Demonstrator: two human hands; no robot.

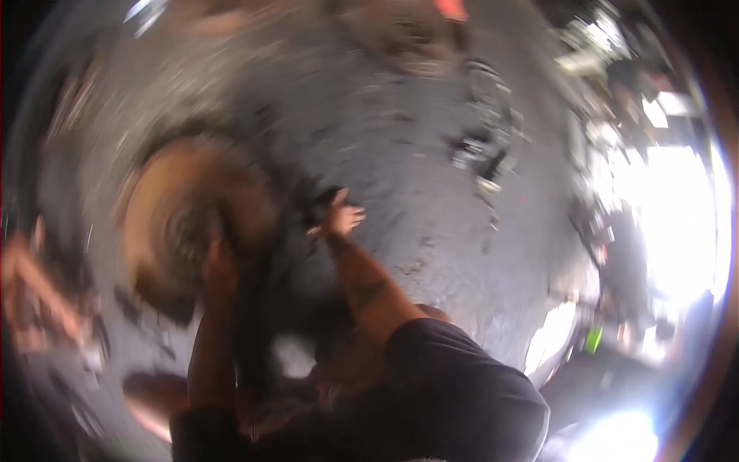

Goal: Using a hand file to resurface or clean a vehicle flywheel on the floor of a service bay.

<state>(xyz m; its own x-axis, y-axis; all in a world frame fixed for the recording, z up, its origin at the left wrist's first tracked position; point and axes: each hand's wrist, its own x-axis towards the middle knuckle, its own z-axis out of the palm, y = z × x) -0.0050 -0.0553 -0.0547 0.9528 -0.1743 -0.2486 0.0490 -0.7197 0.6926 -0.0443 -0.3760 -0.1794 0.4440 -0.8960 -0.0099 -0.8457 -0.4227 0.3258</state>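
Observation:
Motion blurs the whole head view. A large round tan disc, like a wheel, lies on the left with a darker ringed centre. My left hand reaches to that centre; its fingers are smeared, and whether it holds the dark streak beyond them is unclear. To the right of the disc, my right hand is stretched out over the grey floor with its fingers apart. A dark patch shows just behind these fingers, too blurred to tell as an object or a shadow.
Another round, wheel-like thing is at the far edge, with something red beside it. Right of centre lies a blurred tangle of dark and shiny things. Another person's arm shows at the left rim. Bright light glares on the right.

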